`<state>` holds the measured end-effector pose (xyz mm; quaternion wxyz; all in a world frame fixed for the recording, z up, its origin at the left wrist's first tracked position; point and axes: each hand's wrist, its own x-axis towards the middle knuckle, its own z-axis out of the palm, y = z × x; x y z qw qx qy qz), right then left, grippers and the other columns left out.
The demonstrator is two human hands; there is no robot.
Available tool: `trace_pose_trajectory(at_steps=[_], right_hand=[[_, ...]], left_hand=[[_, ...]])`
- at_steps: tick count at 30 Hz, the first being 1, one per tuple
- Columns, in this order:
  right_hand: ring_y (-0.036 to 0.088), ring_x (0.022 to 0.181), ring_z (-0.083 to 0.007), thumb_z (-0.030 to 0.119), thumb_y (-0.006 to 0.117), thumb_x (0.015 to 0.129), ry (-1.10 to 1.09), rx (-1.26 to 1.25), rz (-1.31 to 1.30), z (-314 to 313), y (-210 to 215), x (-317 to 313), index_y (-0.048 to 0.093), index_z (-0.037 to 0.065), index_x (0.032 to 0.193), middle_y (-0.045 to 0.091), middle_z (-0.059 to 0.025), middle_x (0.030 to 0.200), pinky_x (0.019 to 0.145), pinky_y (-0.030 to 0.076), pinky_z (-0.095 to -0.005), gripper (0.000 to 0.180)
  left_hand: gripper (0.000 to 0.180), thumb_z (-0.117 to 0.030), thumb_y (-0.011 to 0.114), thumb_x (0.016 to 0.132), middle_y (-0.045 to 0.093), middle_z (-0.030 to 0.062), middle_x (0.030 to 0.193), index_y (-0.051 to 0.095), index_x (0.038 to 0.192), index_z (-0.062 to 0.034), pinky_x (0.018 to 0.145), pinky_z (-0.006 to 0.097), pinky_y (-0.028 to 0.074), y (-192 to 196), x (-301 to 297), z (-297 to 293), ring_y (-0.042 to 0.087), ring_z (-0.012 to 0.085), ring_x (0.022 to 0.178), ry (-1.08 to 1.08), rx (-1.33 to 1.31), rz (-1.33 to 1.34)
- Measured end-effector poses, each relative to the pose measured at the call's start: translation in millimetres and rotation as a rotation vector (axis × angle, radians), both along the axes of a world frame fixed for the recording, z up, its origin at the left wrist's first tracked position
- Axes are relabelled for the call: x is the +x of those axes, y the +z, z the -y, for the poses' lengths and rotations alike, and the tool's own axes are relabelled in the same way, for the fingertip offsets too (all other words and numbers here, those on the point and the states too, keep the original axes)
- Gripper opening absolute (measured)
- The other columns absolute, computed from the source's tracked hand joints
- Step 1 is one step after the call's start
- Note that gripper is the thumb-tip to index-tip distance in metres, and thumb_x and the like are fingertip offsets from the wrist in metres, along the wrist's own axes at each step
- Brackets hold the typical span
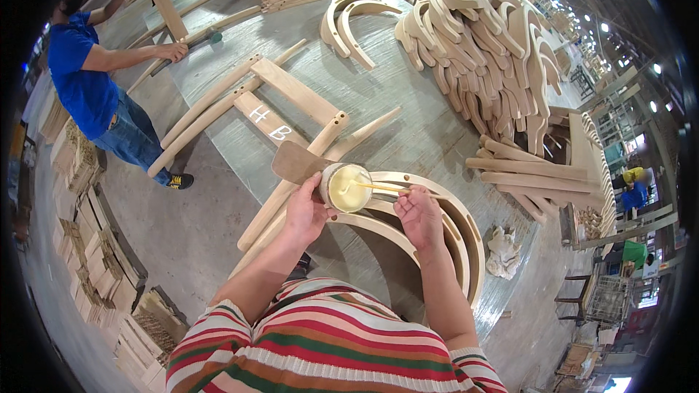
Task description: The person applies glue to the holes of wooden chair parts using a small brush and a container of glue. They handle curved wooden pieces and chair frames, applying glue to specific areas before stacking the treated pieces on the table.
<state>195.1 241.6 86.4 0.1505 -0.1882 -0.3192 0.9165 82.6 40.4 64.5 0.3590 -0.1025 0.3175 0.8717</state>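
Glue cup (345,187) | small, round, pale-yellow glue | left hand (306,212) holds

the scene is bright and evenly lit. round ceiling lamps (603,27) glow at the upper right, blown out to white spots, and another flares at the upper left. the grey table (408,124) takes a soft sheen without hard glare. shadows are faint and short, darkest under the curved wood (466,247) near the lower edge. the fisheye bends straight edges strongly toward the rim, and black corners frame the round picture. the centre is sharp; things at the far right rim are small and smeared.
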Motion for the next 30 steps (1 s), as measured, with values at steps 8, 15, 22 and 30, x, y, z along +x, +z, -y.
trace_pose_trajectory(at_steps=[8, 15, 22, 30], right_hand=[[0.06, 0.067, -0.0132, 0.017, 0.059, 0.089, -0.06, -0.071, 0.059, 4, -32, -1, 0.055, 0.007, 0.083, 0.063, -0.0074, 0.077, 0.065, 0.052, -0.0304, 0.012], [0.059, 0.059, -0.0123, 0.014, 0.058, 0.09, -0.283, 0.572, 0.069, -15, 15, -9, 0.052, 0.004, 0.077, 0.062, -0.0085, 0.071, 0.06, 0.05, -0.0249, 0.017], [0.06, 0.06, -0.0105, 0.009, 0.059, 0.088, -0.119, 1.327, 0.144, -24, 10, -22, 0.056, -0.002, 0.078, 0.06, -0.0065, 0.064, 0.056, 0.046, -0.0227, 0.015], [0.057, 0.054, -0.0134, 0.01, 0.059, 0.087, 0.051, 1.664, 0.072, -20, -5, -42, 0.054, -0.001, 0.075, 0.053, -0.0083, 0.063, 0.051, 0.043, -0.0261, 0.017]], left_hand=[[0.029, -0.024, 0.043, 0.095, 0.059, 0.011, 0.109, 0.05, 0.113, -0.0019, 0.084, 0.054, 0.05, -1, -2, -24, 0.06, 0.026, 0.1, 0.034, 0.057, 0.012], [0.031, -0.027, 0.044, 0.093, 0.057, 0.0104, 0.11, 0.051, 0.113, -0.0033, 0.082, 0.056, 0.05, -25, -12, -13, 0.059, 0.0254, 0.099, 0.055, -0.004, 0.049], [0.031, -0.028, 0.044, 0.093, 0.057, 0.008, 0.108, 0.051, 0.113, -0.0059, 0.081, 0.052, 0.05, -40, -26, 32, 0.059, 0.0243, 0.098, 0.201, -0.122, 0.071], [0.033, -0.025, 0.04, 0.095, 0.053, 0.0103, 0.118, 0.047, 0.118, -0.0037, 0.089, 0.054, 0.046, -29, -33, 54, 0.053, 0.0269, 0.11, 0.263, -0.044, 0.086]])
